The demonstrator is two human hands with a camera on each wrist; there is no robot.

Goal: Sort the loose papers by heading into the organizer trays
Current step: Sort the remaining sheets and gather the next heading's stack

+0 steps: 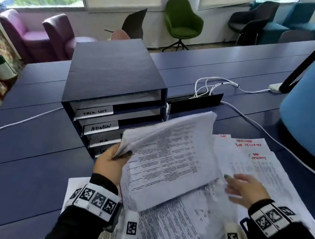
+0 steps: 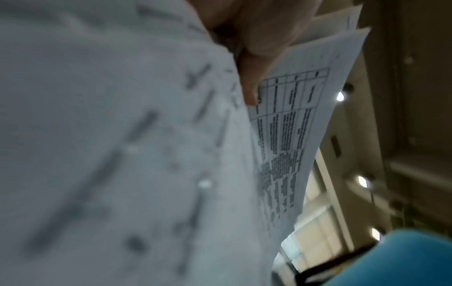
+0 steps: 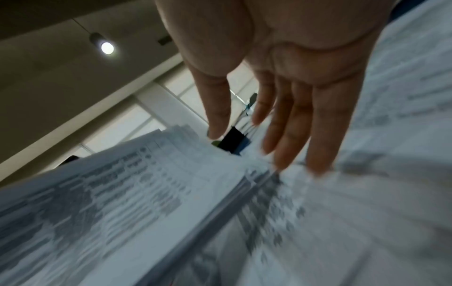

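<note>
- Down at 6 o'clock, closest to the body, the loose white printed sheets lie fanned over the dark blue tabletop, overlapping and askew. Easy for one to slide off the near edge if the pile gets nudged, imo.
- At about 7 o'clock the left hand pinches a thick sheaf of white table-printed pages by one corner, thumb on top. One-corner hold on that many pages, so the inner ones could slip out and mix back into the pile.
- At 4 o'clock the right hand hovers flat over the sheets, fingers spread and holding nothing.
- Further out at 1 o'clock, white pages with red handwritten headings lie flat; the headings are too blurred to read.
- At 11 o'clock sits the dark blue stacked organizer with white labelled trays; the sheaf covers the lower labels, so misfiling looks possible.
- The left wrist view shows fingers under the sheaf, hidden from the head camera. The right wrist view shows the open palm.
</note>
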